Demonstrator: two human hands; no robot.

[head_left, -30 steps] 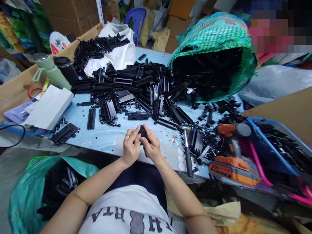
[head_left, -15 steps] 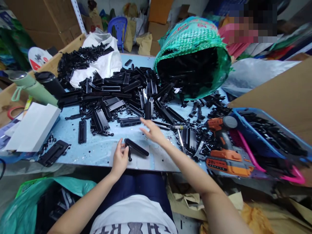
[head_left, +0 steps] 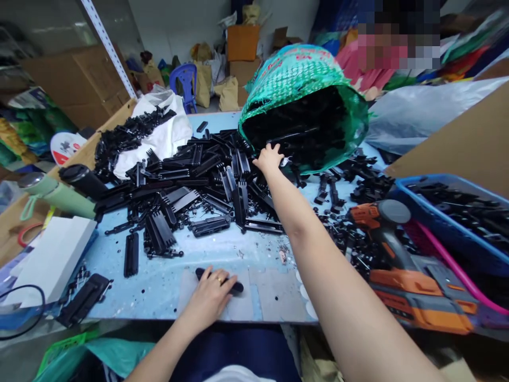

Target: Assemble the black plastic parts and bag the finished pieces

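Observation:
My left hand [head_left: 210, 295] lies flat on a long black plastic part [head_left: 237, 287] at the near edge of the light blue table [head_left: 167, 278], pressing it down. My right hand [head_left: 269, 157] is stretched far out to the mouth of a green woven sack [head_left: 302, 71] full of black parts, fingers curled down onto the black parts at the sack's lip. What those fingers grip, if anything, is hidden. A big heap of black plastic parts [head_left: 199, 170] covers the middle of the table.
An orange cordless drill [head_left: 392, 249] lies at the right, beside a blue crate [head_left: 449, 223] of black parts. A white box [head_left: 51, 260], a green bottle [head_left: 51, 193] and a black flask [head_left: 81, 180] stand at the left. A white bag [head_left: 163, 132] holds more parts. A person sits beyond the sack.
Both hands held one black part together; then the left hand laid it on the table and now rests flat on it. The right hand reached forward to the sack's mouth.

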